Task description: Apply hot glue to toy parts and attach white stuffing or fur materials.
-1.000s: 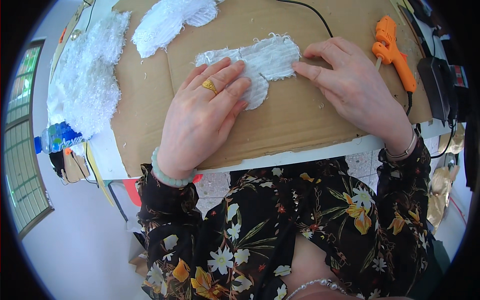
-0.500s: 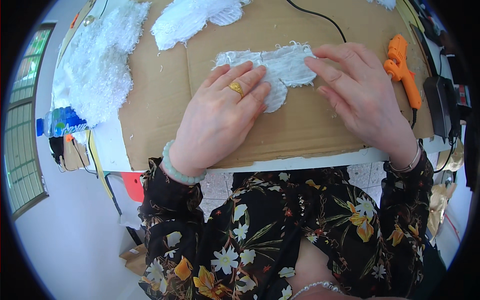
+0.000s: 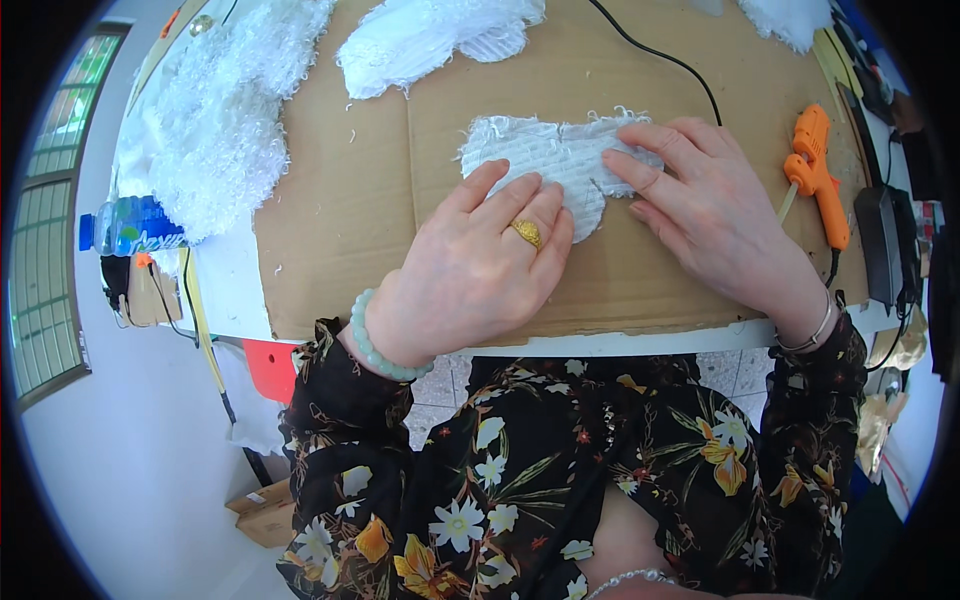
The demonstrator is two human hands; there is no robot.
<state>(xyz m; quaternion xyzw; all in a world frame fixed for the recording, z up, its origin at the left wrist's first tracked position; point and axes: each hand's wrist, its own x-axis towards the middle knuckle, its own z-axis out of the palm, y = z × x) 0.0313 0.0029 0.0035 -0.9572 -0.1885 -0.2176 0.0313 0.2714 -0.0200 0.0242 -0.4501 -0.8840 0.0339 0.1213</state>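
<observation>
Left hand (image 3: 485,265): we rest its slightly spread fingers on the ragged-edged white fabric piece (image 3: 535,150), clutching nothing
Right hand (image 3: 715,210): loosely curled, fingers parted at the piece's right end; we cannot tell whether they pinch it
Cardboard (image 3: 340,210): flat brown sheet beneath our fingers
Glue gun (image 3: 824,175): orange plastic, right of our fingers

The right hand (image 3: 715,210) now covers more white fabric (image 3: 530,145), the left hand (image 3: 480,260) less.

Left hand (image 3: 480,265) palm down, fingers (image 3: 480,187) slightly spread, right hand (image 3: 717,215) arched, fingers bent
</observation>
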